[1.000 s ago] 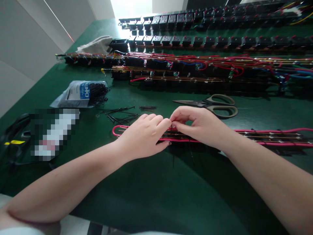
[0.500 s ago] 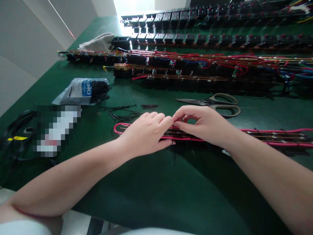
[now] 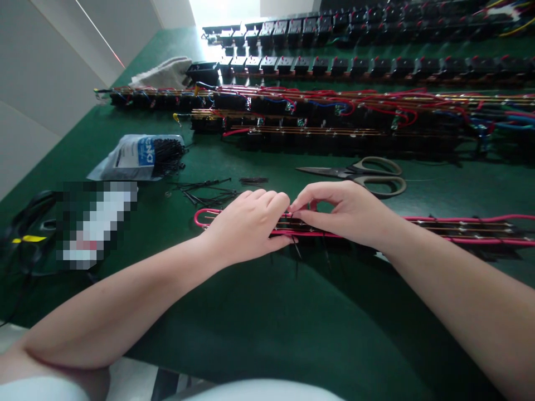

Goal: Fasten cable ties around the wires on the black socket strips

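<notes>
A long dark strip with thin metal rods [image 3: 443, 228] lies across the green table, with a red wire [image 3: 200, 218] looped round its left end and along both sides. My left hand [image 3: 248, 225] is closed over the strip near that end, its thumb on the near side and its fingers on the far side. Just right of it, my right hand [image 3: 349, 209] pinches thumb and forefinger at the strip's far edge, on what looks like a thin black cable tie. Tails of black cable ties [image 3: 297, 250] hang off the near side below the hands.
Behind my hands lie scissors [image 3: 355, 170], loose cable ties [image 3: 204, 192] and a bag of cable ties [image 3: 140, 153]. Several wired black strips [image 3: 317, 108] fill the table's back. A black cable coil [image 3: 29, 223] and a blurred-out pale item [image 3: 100, 223] are at left.
My right hand's fingertips have shifted slightly left and apart from the left hand's knuckles. A cable tie tail by my left thumb now slants more. The view has moved a little.
</notes>
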Demonstrator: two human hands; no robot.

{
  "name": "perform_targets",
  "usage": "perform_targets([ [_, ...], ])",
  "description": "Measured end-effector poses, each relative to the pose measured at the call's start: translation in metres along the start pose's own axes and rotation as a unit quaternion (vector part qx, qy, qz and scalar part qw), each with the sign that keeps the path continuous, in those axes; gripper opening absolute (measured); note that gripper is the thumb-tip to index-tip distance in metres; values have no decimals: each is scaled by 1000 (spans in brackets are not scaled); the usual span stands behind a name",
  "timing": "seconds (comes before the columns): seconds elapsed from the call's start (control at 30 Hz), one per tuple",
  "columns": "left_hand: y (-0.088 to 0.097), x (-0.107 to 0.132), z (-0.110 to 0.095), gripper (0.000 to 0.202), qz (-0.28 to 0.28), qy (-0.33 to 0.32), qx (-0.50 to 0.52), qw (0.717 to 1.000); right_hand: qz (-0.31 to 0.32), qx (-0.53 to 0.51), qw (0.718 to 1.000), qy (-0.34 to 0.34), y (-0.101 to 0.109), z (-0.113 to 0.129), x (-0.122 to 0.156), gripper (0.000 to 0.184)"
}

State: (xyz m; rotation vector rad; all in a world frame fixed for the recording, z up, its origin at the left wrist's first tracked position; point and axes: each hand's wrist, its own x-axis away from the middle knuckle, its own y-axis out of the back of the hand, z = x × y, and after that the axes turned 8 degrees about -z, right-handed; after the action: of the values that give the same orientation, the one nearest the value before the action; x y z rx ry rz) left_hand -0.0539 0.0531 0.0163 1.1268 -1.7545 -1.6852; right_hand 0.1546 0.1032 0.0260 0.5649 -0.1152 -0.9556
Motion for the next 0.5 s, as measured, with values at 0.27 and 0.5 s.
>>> perform_targets([
  [0.27, 1, -1, 1, 31, -1, -5, 17, 1000, 10, 3, 1000, 8, 0, 1, 1, 8],
  [0.5, 3, -1, 1, 33, 1, -3, 20, 1000, 6, 25, 1000, -8, -1, 1, 2, 9],
])
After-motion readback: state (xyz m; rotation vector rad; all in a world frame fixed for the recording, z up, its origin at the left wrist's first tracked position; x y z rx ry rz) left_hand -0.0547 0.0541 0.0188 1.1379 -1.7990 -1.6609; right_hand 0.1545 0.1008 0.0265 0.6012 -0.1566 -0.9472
